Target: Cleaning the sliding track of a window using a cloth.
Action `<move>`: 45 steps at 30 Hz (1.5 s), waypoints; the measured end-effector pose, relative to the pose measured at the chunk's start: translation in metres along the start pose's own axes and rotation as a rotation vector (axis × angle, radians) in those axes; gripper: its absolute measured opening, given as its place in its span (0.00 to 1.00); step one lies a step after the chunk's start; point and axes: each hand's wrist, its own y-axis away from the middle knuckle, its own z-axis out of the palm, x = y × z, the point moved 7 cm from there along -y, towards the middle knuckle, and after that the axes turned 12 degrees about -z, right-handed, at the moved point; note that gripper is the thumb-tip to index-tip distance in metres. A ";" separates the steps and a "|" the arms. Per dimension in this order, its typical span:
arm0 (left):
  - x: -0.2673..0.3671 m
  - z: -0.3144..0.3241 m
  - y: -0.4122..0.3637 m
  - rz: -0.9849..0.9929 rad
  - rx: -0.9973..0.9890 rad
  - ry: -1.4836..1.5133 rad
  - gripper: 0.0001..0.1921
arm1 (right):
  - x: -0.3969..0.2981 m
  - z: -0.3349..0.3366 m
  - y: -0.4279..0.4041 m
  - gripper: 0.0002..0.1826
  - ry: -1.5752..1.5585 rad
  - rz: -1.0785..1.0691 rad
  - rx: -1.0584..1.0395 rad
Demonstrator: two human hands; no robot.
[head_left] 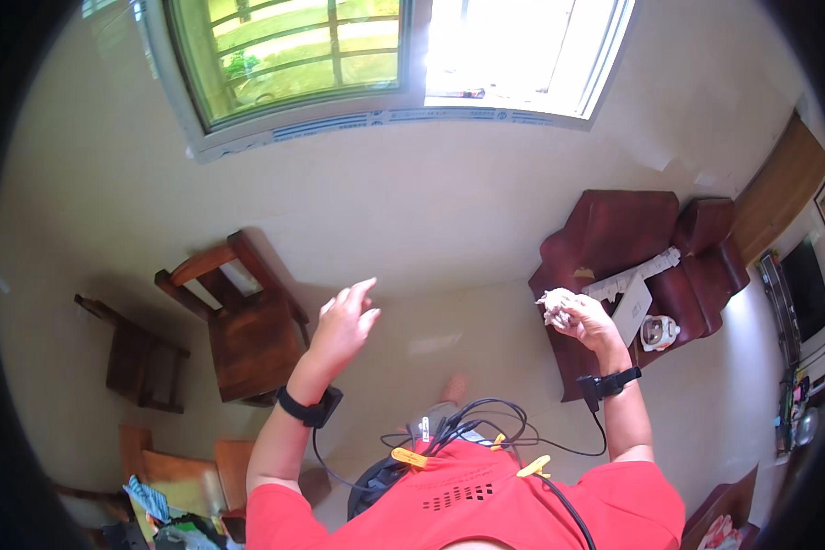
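Note:
My right hand (591, 323) grips a crumpled greyish-white cloth (558, 308), held out over the near end of a dark red leather sofa (625, 220). Raised at the left, my left hand (347, 320) holds nothing, its fingers apart and pointing towards the wall. A brown wooden chair (254, 350) stands beyond and to the left of it. Both wrists wear black straps with small devices and cables, which run to a bundle of black cables (474, 419) at my chest. Yellow clips (409, 457) hold cables to the red shirt.
Ahead is a wall with a sliding window (302, 117), its right part very bright. A second wooden chair (144, 364) stands at the left. On the sofa lie a flat white box (634, 308) and a white appliance (658, 333). Assorted items cover a table (141, 515) at lower left.

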 end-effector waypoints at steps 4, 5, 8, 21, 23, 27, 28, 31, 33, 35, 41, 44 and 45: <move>0.086 0.024 -0.070 0.298 0.116 -0.288 0.34 | -0.051 -0.024 -0.069 0.16 0.083 -0.114 0.063; 0.103 0.027 -0.090 0.291 0.123 -0.286 0.34 | -0.063 -0.034 -0.088 0.15 0.133 -0.144 0.101; 0.161 0.038 -0.129 0.458 0.193 -0.400 0.39 | -0.099 -0.059 -0.140 0.12 0.295 -0.272 0.065; 0.230 0.068 -0.286 0.617 0.209 -0.367 0.40 | -0.183 -0.015 -0.279 0.10 0.318 -0.478 -0.003; 0.228 0.066 -0.307 0.642 0.166 -0.326 0.40 | -0.190 -0.008 -0.295 0.10 0.360 -0.511 0.044; 0.220 0.060 -0.345 0.731 0.098 -0.214 0.40 | -0.204 0.006 -0.320 0.13 0.447 -0.491 0.010; 0.221 0.058 -0.351 0.758 0.110 -0.237 0.40 | -0.212 0.013 -0.324 0.13 0.450 -0.524 0.034; 0.220 0.060 -0.372 0.781 -0.053 -0.126 0.38 | -0.231 0.030 -0.336 0.09 0.506 -0.658 0.152; 0.218 0.063 -0.383 0.794 -0.084 -0.070 0.37 | -0.240 0.054 -0.341 0.10 0.545 -0.787 0.164; 0.221 0.068 -0.396 0.819 -0.110 -0.014 0.35 | -0.248 0.069 -0.346 0.12 0.529 -0.812 0.208; 0.237 0.092 -0.408 0.930 -0.260 -0.051 0.30 | -0.274 0.136 -0.348 0.21 1.320 -1.254 -0.130; 0.240 0.102 -0.417 0.871 -0.342 0.060 0.30 | -0.260 0.144 -0.361 0.20 1.491 -1.216 -0.384; 0.242 0.104 -0.419 0.862 -0.340 0.059 0.30 | -0.261 0.144 -0.366 0.19 1.607 -1.222 -0.427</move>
